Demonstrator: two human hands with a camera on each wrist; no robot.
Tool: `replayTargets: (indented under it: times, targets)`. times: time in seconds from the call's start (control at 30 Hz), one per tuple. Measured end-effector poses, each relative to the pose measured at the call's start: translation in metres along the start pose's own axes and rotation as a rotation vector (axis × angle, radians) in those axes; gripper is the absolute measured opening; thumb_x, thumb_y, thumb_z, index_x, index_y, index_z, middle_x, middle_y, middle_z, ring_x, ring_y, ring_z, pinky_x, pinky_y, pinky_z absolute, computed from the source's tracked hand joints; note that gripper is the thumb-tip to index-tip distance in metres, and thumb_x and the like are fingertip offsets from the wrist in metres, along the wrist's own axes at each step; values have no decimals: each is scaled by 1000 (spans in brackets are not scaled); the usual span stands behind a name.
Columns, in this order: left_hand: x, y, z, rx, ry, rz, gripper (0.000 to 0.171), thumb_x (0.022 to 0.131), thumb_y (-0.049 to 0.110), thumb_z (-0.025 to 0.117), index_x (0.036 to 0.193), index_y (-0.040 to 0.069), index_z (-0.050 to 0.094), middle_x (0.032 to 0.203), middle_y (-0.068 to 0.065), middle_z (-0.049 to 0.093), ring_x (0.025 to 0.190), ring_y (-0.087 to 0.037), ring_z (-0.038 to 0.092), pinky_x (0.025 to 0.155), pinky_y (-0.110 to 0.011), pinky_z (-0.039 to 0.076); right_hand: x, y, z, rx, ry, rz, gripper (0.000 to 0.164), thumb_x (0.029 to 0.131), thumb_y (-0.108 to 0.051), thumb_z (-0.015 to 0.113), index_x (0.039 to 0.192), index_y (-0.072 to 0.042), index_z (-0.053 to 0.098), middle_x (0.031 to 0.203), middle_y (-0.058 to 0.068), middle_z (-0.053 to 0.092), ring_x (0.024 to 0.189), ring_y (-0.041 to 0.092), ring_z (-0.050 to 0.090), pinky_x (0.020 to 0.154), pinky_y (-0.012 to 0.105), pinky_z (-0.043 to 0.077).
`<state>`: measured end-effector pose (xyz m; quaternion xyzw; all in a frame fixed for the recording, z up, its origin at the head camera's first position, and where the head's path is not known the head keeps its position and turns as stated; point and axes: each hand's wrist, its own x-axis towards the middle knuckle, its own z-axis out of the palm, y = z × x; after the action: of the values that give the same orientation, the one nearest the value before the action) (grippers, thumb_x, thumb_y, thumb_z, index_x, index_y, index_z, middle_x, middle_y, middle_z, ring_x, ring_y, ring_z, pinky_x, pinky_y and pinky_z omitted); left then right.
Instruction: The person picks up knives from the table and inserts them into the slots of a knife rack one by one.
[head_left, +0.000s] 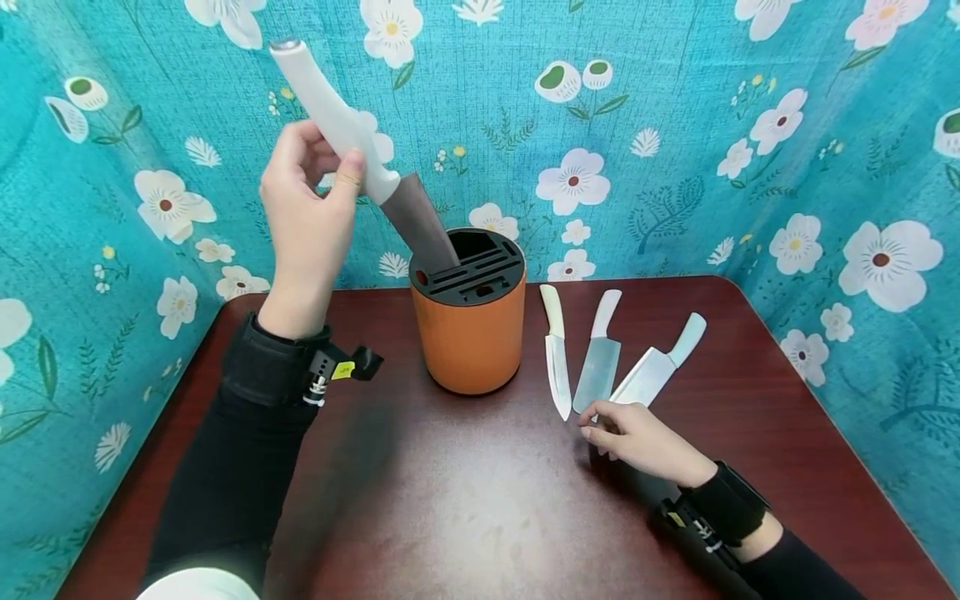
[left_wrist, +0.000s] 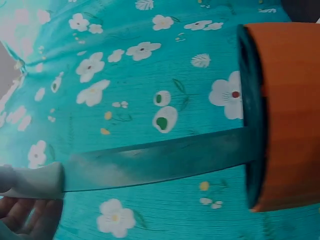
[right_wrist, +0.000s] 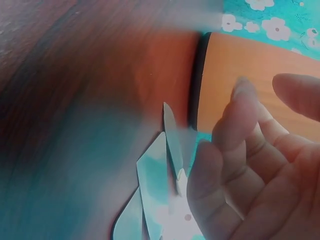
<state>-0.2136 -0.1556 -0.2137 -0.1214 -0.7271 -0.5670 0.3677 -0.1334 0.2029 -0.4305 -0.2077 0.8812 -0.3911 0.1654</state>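
Note:
High on the left, my left hand (head_left: 303,200) pinches the white handle of a kitchen knife (head_left: 330,108). Its blade (left_wrist: 160,157) slants down, with the tip end inside the dark slotted top of an orange knife block (head_left: 471,346); the tip itself is hidden. My right hand (head_left: 648,437) hovers low over the table by the blade end of a cleaver (head_left: 651,375), its fingers loosely bent around nothing. Beside the cleaver lie a broad-bladed knife (head_left: 597,371) and a narrow pointed knife (head_left: 557,362), handles toward the back.
The dark red-brown table (head_left: 480,500) reaches back to a turquoise flowered cloth (head_left: 660,167), which hangs behind and along both sides. At the bottom left, a white round object (head_left: 198,586) is partly in view.

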Motion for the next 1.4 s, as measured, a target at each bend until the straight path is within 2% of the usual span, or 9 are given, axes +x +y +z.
replayTargets:
  times: [0.13,0.27,0.4,0.53,0.83,1.03,1.2,1.3,1.4]
  targets:
    - [-7,-18,1,41,-93,-84,26,98,17,65,122,5,64,101,6,65,89,-8,66,81,-21,53,2,-3,0,-4,1,-13,19,101,-19,61,113,-5,67,68,6,62,59,15,57,55,24,47]
    - [-17,-36,6,166,-191,-119,30,99,21,66,123,4,64,110,-7,69,97,-11,68,86,-22,53,3,-5,1,-6,-1,-17,19,101,-19,61,112,-5,66,69,7,63,59,8,54,54,23,46]
    - [-27,-49,12,263,-283,-115,32,98,22,68,126,6,64,117,-14,71,105,-20,70,86,-32,57,3,-6,1,-2,-1,-19,19,100,-18,60,112,-5,66,69,8,63,59,6,53,54,23,46]
    - [-36,-58,19,275,-349,-99,32,97,20,69,125,4,64,115,-15,71,107,-24,69,88,-44,60,3,-6,0,-9,-4,-16,20,100,-19,60,113,-5,67,70,8,62,59,6,53,55,23,46]
    - [-41,-62,23,271,-378,-104,35,98,19,68,128,4,62,121,-15,70,110,-26,68,90,-45,60,0,-5,-9,-24,16,-6,20,100,-17,61,115,-4,66,65,2,59,60,22,58,56,24,47]
    - [-49,-53,13,299,-383,-74,35,100,18,62,134,8,59,126,-13,69,112,-28,68,95,-46,57,-6,-2,-20,-35,60,8,22,101,-18,60,117,-3,65,68,6,60,65,23,61,60,25,50]
    - [-74,-41,-7,294,-397,-80,30,101,17,59,129,9,64,124,-10,70,109,-25,68,93,-43,56,-10,2,-38,-76,177,78,22,101,-21,61,116,-5,66,74,7,63,67,22,61,59,27,50]
    - [-101,-44,-19,340,-418,-85,27,100,16,62,125,8,67,120,-7,71,104,-20,69,87,-35,55,-13,7,-55,-105,270,151,24,102,-25,60,116,-6,66,77,10,66,70,24,62,58,28,48]
    - [-131,-53,-30,405,-440,-111,24,99,16,64,122,10,67,116,-5,73,101,-18,69,85,-35,53,-11,15,-75,-139,356,211,29,104,-30,56,115,-5,66,80,12,70,73,25,64,58,30,48]
